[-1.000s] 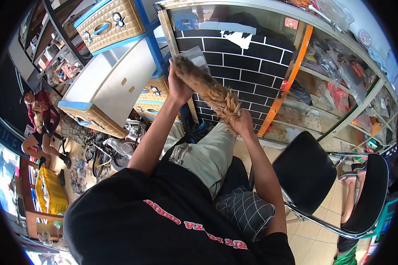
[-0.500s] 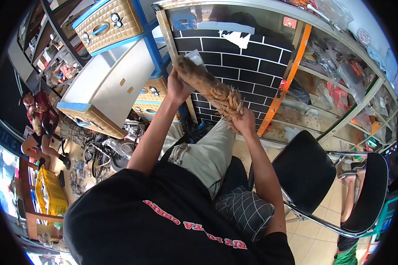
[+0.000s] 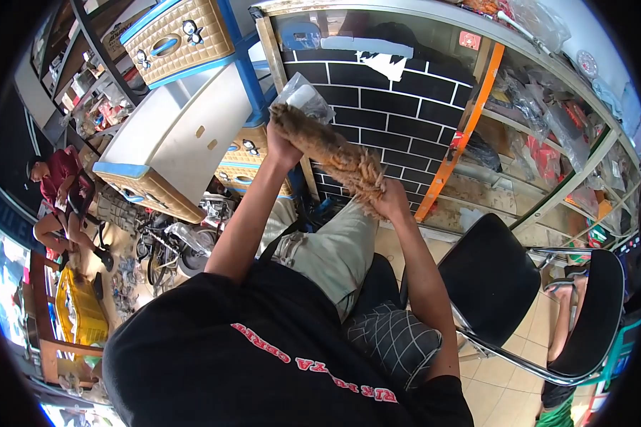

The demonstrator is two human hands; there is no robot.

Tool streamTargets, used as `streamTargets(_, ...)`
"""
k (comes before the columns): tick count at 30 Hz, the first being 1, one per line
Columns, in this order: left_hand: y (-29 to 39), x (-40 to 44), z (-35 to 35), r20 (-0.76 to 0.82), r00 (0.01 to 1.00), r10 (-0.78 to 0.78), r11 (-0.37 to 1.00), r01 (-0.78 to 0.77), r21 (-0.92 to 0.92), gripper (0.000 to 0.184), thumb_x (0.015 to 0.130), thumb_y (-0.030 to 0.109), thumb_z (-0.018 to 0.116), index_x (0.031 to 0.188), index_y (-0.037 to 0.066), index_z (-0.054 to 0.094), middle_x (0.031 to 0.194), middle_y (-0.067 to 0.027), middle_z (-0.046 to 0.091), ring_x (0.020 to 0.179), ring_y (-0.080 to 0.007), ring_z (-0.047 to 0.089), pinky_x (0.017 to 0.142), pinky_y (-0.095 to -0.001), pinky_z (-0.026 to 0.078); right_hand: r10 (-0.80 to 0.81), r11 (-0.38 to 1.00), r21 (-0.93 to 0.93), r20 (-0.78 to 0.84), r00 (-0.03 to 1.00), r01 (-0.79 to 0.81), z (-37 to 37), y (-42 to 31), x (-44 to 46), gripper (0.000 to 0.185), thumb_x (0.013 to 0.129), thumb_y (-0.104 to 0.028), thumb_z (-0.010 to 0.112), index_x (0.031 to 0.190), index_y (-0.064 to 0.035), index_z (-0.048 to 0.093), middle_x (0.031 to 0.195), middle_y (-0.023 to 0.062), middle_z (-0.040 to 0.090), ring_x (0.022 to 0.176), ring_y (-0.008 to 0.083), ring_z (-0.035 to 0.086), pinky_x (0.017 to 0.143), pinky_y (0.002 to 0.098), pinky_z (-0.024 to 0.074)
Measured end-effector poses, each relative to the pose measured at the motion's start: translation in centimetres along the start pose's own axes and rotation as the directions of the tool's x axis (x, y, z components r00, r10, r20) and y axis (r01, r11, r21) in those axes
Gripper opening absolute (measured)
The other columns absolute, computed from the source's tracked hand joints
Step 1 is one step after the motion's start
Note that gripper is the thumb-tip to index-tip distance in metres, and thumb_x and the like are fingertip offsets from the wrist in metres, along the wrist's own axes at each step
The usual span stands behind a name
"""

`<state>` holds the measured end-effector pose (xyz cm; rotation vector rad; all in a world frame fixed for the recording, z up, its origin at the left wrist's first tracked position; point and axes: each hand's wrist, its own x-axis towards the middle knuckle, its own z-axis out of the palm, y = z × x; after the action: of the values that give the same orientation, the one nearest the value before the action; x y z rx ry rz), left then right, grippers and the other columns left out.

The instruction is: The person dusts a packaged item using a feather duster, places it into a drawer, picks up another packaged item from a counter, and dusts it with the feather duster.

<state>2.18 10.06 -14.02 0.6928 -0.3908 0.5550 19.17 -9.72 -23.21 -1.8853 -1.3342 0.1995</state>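
Observation:
I hold a long brown shaggy piece [image 3: 331, 151], like a dirty chenille duster or rolled mop cloth, stretched between my hands above my lap. My left hand [image 3: 283, 146] is closed round its upper left end, the fingers partly hidden behind it. My right hand [image 3: 392, 201] grips the lower right end, where orange-brown tufts hang loose. Just behind the upper end shows a clear plastic bag [image 3: 308, 98] with something whitish inside; whether my left hand holds it too, I cannot tell.
A glass display case [image 3: 406, 57] stands ahead, with bagged parts on its right shelves. Drawers [image 3: 181, 43] rise at the left, near motorcycle parts [image 3: 171, 249] on the floor. A black chair [image 3: 491, 277] is at my right. Another person [image 3: 64, 192] sits far left.
The brown shaggy piece has shifted slightly left and tilted, still held in both hands. More of the clear plastic bag shows behind it. The seated person at far left has changed posture.

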Motion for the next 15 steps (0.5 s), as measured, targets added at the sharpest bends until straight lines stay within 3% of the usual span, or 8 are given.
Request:
streamTargets(1, -0.4, 0.3, 2.0, -0.189, 0.981, 0.030, 1.000, -0.030, 0.002, 0.056, 0.095, 0.050, 0.024, 0.131, 0.009, 0.037, 0.131, -0.0141, 0.043, 0.123, -0.0316, 0.038, 0.105, -0.0486, 0.025, -0.017, 0.999, -0.030, -0.058, 0.998, 0.015, -0.1, 0.0, -0.2, 0.031, 0.075, -0.029, 0.061, 0.090, -0.0018, 0.064, 0.082, 0.0243, 0.061, 0.085, 0.0395, 0.058, 0.071, 0.0420, 0.0493)
streamTargets(2, -0.6, 0.4, 3.0, -0.370, 0.927, 0.058, 0.998, -0.058, 0.012, 0.056, 0.095, 0.049, 0.025, 0.131, 0.008, 0.038, 0.131, -0.0140, 0.043, 0.123, -0.0316, 0.038, 0.105, -0.0484, 0.025, 0.094, 0.995, -0.028, -0.105, 0.990, -0.097, -0.2, 0.0, -0.3, 0.031, 0.074, -0.029, 0.063, 0.089, -0.0017, 0.063, 0.080, 0.0239, 0.062, 0.083, 0.0391, 0.059, 0.071, 0.0423, 0.0494)
streamTargets(3, -0.5, 0.5, 2.7, -0.403, 0.913, 0.057, 0.998, -0.058, 0.009, 0.056, 0.095, 0.049, 0.025, 0.131, 0.008, 0.038, 0.131, -0.0139, 0.044, 0.123, -0.0315, 0.038, 0.106, -0.0480, 0.025, 0.095, 0.995, -0.027, -0.103, 0.990, -0.098, -0.2, 0.1, -0.3, 0.031, 0.074, -0.029, 0.063, 0.089, -0.0017, 0.063, 0.080, 0.0239, 0.062, 0.083, 0.0391, 0.059, 0.071, 0.0423, 0.0494)
streamTargets(6, -0.6, 0.6, 2.3, -0.310, 0.949, 0.061, 0.997, -0.074, -0.030, 0.055, 0.095, 0.048, 0.024, 0.131, 0.008, 0.037, 0.131, -0.0139, 0.044, 0.123, -0.0311, 0.038, 0.106, -0.0473, 0.025, -0.029, 0.999, 0.025, -0.016, 0.999, 0.030, -0.4, 0.6, 0.1, 0.031, 0.073, -0.028, 0.063, 0.087, -0.0014, 0.064, 0.078, 0.0231, 0.062, 0.080, 0.0387, 0.060, 0.067, 0.0422, 0.0498)
streamTargets(7, -0.5, 0.1, 2.4, -0.465, 0.877, 0.121, 0.989, -0.069, 0.128, 0.054, 0.096, 0.047, 0.024, 0.131, 0.008, 0.038, 0.130, -0.0143, 0.044, 0.123, -0.0302, 0.039, 0.106, -0.0464, 0.025, -0.029, 0.999, 0.025, -0.018, 0.999, 0.029, -0.4, 0.7, 0.1, 0.031, 0.073, -0.028, 0.063, 0.087, -0.0014, 0.064, 0.078, 0.0231, 0.062, 0.080, 0.0387, 0.060, 0.067, 0.0422, 0.0498)
streamTargets(9, -0.4, 0.2, 2.6, -0.406, 0.910, 0.084, 0.996, -0.072, 0.046, 0.053, 0.096, 0.045, 0.022, 0.131, 0.008, 0.038, 0.130, -0.0129, 0.044, 0.122, -0.0294, 0.039, 0.106, -0.0456, 0.024, -0.064, 0.997, -0.047, -0.063, 0.996, 0.062, -0.4, 0.8, -0.1, 0.038, 0.072, -0.038, 0.064, 0.085, -0.0020, 0.065, 0.078, 0.0230, 0.062, 0.080, 0.0393, 0.060, 0.068, 0.0432, 0.0498)
streamTargets(13, -0.5, 0.6, 3.0, -0.375, 0.924, 0.068, 0.996, -0.084, -0.027, 0.053, 0.096, 0.045, 0.022, 0.132, 0.009, 0.036, 0.132, -0.0101, 0.042, 0.123, -0.0286, 0.037, 0.106, -0.0450, 0.023, 0.097, 0.995, 0.037, -0.161, 0.982, -0.093, -0.6, 0.1, -0.5, 0.032, 0.070, -0.033, 0.067, 0.083, -0.0034, 0.065, 0.078, 0.0219, 0.062, 0.079, 0.0389, 0.060, 0.067, 0.0430, 0.0497)
streamTargets(15, -0.5, 0.5, 3.3, -0.397, 0.915, 0.070, 0.998, -0.066, 0.021, 0.054, 0.096, 0.047, 0.022, 0.133, 0.009, 0.036, 0.133, -0.0107, 0.042, 0.123, -0.0289, 0.038, 0.106, -0.0456, 0.023, 0.012, 0.999, 0.033, -0.103, 0.995, -0.009, -0.2, 1.3, 0.0, 0.031, 0.070, -0.028, 0.067, 0.086, -0.0021, 0.064, 0.076, 0.0218, 0.062, 0.079, 0.0391, 0.059, 0.065, 0.0429, 0.0497)
